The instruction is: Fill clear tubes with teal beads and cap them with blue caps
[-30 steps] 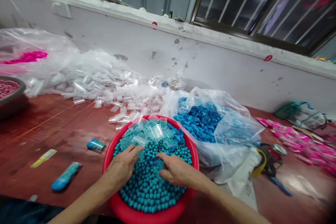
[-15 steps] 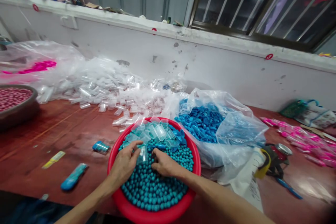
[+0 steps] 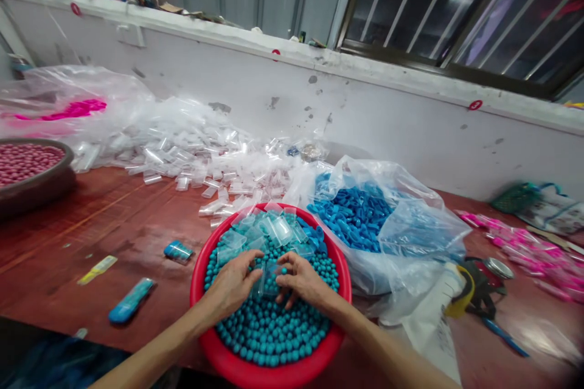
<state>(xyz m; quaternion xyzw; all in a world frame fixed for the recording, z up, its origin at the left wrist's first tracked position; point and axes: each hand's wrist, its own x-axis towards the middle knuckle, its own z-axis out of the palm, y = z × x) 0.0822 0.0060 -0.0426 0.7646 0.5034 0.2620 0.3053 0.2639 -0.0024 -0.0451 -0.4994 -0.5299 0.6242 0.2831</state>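
Observation:
Over a red basin [image 3: 197, 282] full of teal beads [image 3: 274, 334], my left hand [image 3: 235, 279] pinches a clear plastic sleeve [image 3: 266, 281] between thumb and fingers. Close to the sleeve's right side, my right hand [image 3: 301, 279] has its fingers curled, with a teal bead at the fingertips. Its lower fingers hang just above the beads. More clear sleeves [image 3: 283, 230] lie on the beads at the basin's far side, beside a few blue plastic pieces [image 3: 314, 236].
Behind the basin spreads a heap of clear sleeves [image 3: 182, 146]. An open bag of blue pieces [image 3: 356, 213] stands right of it. Filled blue packets [image 3: 132, 301] lie at left near a brown basin [image 3: 64, 173] of pink beads. Pink packets [image 3: 524, 249] lie far right.
My right hand has come up from among the beads to the sleeve, a bead now showing at its fingertips. My left hand has shifted slightly right and down with the sleeve.

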